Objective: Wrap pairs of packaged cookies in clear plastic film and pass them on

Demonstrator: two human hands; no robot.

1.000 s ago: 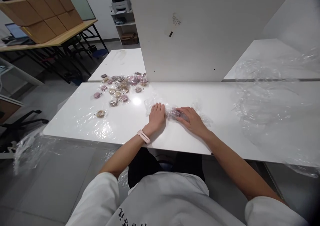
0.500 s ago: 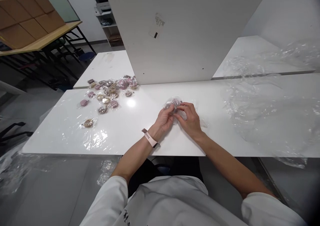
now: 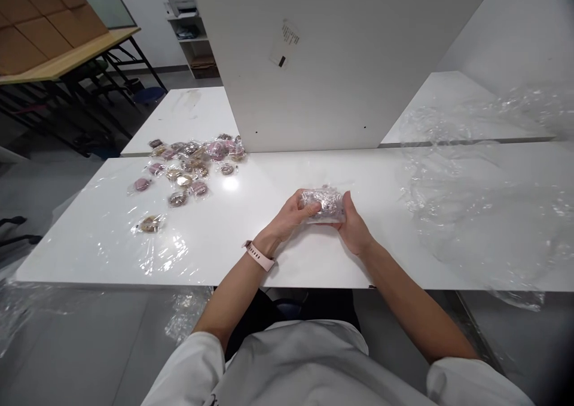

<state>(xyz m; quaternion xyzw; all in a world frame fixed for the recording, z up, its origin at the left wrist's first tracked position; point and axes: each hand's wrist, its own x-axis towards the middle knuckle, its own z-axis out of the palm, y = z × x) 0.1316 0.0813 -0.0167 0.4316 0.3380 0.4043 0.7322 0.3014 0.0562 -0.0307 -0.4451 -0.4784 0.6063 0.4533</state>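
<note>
Plastic-wrapped bundle (image 3: 329, 206), inside indistinct, hands (image 3: 290, 217) (image 3: 356, 231) partly hidden

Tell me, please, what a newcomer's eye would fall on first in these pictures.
Probably the hands, holding a shiny wrapped package at the middle of the white table. Next, the small wrapped pieces, pink, tan and brown, scattered on its left, and the crumpled clear plastic on its right.

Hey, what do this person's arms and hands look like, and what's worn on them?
Short white sleeves leave the forearms bare. The left hand is ungloved, with a pale pink, slotted band at its wrist. The right hand is ungloved too.
</note>
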